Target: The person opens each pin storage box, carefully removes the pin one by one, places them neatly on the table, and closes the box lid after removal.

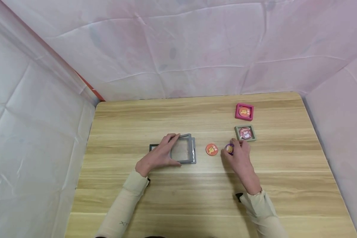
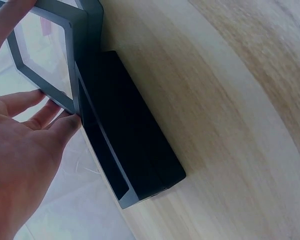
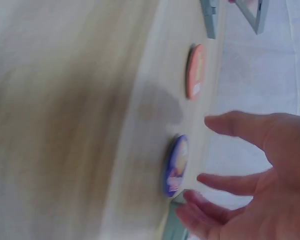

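My left hand holds one half of a grey display frame with a clear film window, fingers on the far edge and thumb on the near one. The raised half tilts over its other grey half on the table. Beside it stands a dark frame, mostly hidden by the hand in the head view. My right hand hovers over a purple-rimmed round badge, its thumb and fingers spread apart; in the right wrist view they do not touch it. An orange round badge lies flat between the hands.
A pale green frame with a red round badge inside lies just beyond my right hand. Farther back is a pink frame with an orange badge inside. Light cloth walls enclose the wooden table at the back and sides.
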Action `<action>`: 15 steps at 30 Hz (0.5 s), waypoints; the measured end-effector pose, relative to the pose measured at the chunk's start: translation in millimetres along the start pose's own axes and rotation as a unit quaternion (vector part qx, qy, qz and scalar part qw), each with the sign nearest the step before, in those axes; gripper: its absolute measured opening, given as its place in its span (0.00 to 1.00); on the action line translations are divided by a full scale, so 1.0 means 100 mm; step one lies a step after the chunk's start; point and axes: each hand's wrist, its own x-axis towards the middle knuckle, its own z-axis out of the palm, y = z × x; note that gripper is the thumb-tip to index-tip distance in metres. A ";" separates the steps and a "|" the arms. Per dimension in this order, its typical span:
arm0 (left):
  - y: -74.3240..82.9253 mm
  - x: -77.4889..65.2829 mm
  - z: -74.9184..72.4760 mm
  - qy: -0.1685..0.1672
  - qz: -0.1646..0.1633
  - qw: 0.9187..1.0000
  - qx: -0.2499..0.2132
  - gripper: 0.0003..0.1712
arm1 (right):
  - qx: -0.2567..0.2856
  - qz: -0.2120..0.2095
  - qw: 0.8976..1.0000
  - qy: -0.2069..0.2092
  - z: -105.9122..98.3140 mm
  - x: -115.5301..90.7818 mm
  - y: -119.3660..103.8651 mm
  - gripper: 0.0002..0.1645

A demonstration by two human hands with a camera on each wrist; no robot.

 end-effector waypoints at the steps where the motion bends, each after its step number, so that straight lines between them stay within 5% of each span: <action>1: 0.00 0.00 0.00 0.000 -0.001 1.000 0.001 0.69 | -0.001 -0.002 1.000 0.009 0.00 0.01 -0.02 0.35; 7: 0.00 0.00 0.01 0.000 -0.005 1.000 0.006 0.69 | -0.002 -0.025 0.999 0.026 0.04 0.05 -0.15 0.33; 15: 0.00 0.00 0.02 0.005 -0.005 1.000 0.005 0.69 | 0.023 -0.035 0.999 -0.012 0.19 0.09 -0.33 0.27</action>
